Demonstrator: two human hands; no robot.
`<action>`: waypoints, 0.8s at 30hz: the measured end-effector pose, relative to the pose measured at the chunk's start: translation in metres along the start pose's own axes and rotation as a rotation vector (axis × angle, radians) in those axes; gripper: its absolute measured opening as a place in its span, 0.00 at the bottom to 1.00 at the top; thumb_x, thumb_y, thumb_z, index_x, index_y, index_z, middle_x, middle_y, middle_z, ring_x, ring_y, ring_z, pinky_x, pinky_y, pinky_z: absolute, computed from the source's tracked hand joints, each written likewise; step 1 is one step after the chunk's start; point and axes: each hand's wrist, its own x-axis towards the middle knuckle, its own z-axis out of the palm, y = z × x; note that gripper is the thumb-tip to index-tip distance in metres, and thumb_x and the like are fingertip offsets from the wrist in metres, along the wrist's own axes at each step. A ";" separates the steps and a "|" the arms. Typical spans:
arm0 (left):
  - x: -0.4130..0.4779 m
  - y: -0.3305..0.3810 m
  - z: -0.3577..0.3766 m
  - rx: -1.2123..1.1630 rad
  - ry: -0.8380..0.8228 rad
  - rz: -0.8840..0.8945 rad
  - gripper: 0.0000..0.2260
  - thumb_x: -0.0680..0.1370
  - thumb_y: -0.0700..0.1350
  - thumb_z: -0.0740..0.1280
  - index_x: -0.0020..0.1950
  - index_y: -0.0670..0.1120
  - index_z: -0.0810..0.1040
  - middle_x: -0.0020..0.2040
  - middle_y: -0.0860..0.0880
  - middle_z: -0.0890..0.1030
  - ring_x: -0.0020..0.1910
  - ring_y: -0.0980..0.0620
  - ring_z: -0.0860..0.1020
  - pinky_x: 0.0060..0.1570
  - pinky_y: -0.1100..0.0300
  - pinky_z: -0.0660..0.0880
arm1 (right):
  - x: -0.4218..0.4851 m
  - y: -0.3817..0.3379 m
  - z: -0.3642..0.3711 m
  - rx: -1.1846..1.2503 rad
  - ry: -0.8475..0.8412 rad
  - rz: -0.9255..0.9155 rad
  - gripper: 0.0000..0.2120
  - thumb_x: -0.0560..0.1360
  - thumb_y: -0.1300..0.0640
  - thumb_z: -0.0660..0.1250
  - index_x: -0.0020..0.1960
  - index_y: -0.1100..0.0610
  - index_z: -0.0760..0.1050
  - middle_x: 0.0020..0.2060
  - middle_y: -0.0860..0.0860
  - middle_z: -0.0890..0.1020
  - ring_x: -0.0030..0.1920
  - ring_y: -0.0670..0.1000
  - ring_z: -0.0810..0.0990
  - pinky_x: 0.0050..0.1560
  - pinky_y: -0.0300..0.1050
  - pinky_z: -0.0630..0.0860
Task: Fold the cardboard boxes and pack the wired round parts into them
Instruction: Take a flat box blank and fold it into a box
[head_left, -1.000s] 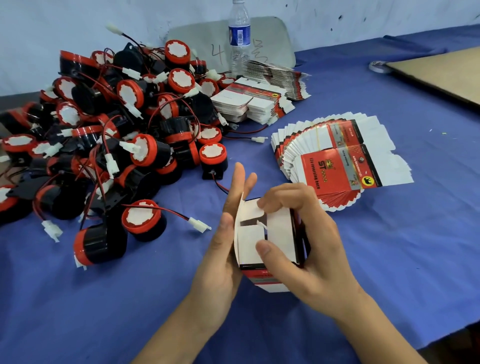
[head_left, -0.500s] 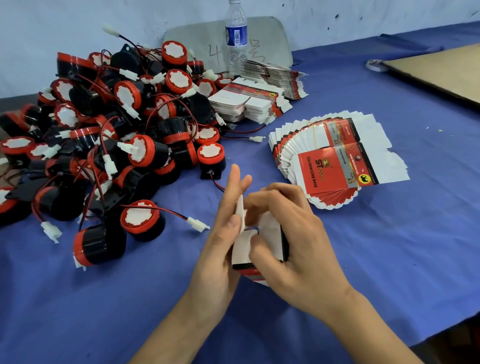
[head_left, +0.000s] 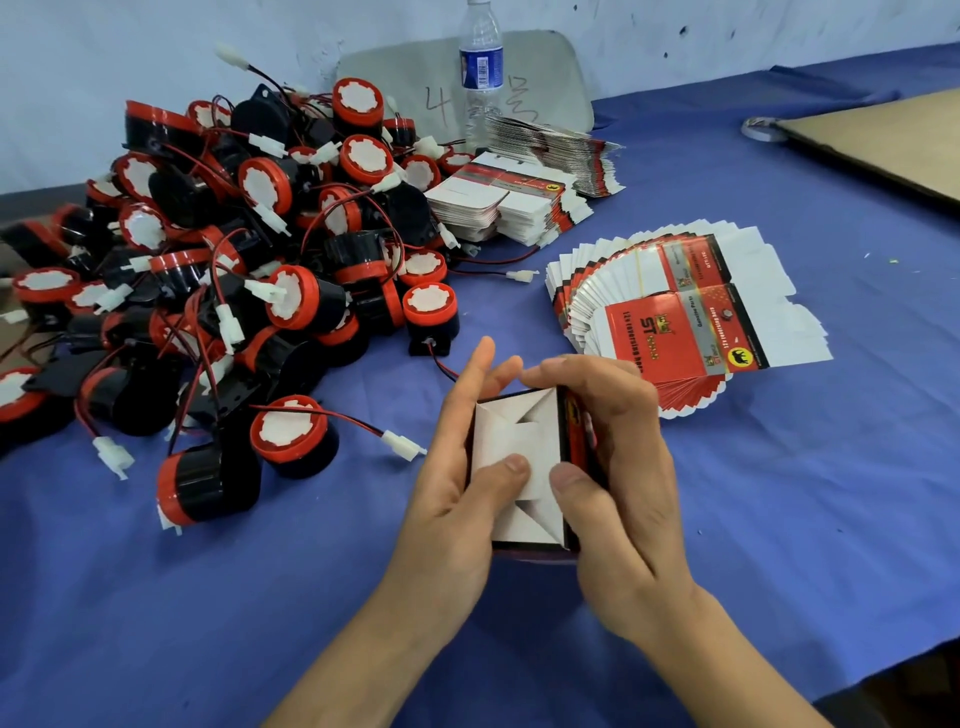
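Both hands hold one small box (head_left: 519, 457) above the bench (head_left: 260, 597). The left hand (head_left: 457, 478) and right hand (head_left: 618, 467) grip its sides, thumbs pressing the white flaps.

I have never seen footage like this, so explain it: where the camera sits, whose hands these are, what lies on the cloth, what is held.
No machine here: one camera worn on a person's head looks down at their bare hands. The left hand and right hand hold a small box between them, thumbs on its white end flaps. On the blue cloth lie a pile of red-and-black round parts with wires, a fan of flat boxes, more stacks behind, and a water bottle.
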 end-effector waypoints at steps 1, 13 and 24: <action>0.000 0.000 0.000 0.004 -0.001 0.018 0.29 0.69 0.44 0.65 0.68 0.66 0.71 0.70 0.54 0.73 0.66 0.51 0.75 0.56 0.59 0.75 | 0.000 0.000 0.001 -0.004 -0.002 0.003 0.21 0.68 0.64 0.55 0.59 0.50 0.67 0.56 0.48 0.73 0.56 0.49 0.74 0.54 0.39 0.70; -0.001 0.000 -0.001 0.143 0.009 0.081 0.35 0.74 0.34 0.58 0.67 0.72 0.66 0.69 0.63 0.71 0.68 0.58 0.72 0.55 0.65 0.74 | 0.002 -0.002 0.006 -0.012 0.012 -0.023 0.27 0.64 0.67 0.54 0.61 0.51 0.67 0.56 0.39 0.74 0.56 0.51 0.76 0.55 0.40 0.71; 0.001 0.001 -0.001 0.144 0.020 0.024 0.35 0.72 0.34 0.59 0.72 0.65 0.62 0.72 0.64 0.67 0.72 0.61 0.64 0.67 0.58 0.69 | -0.002 0.003 0.006 0.022 0.043 -0.003 0.26 0.65 0.66 0.55 0.61 0.48 0.67 0.53 0.52 0.76 0.50 0.56 0.77 0.47 0.52 0.75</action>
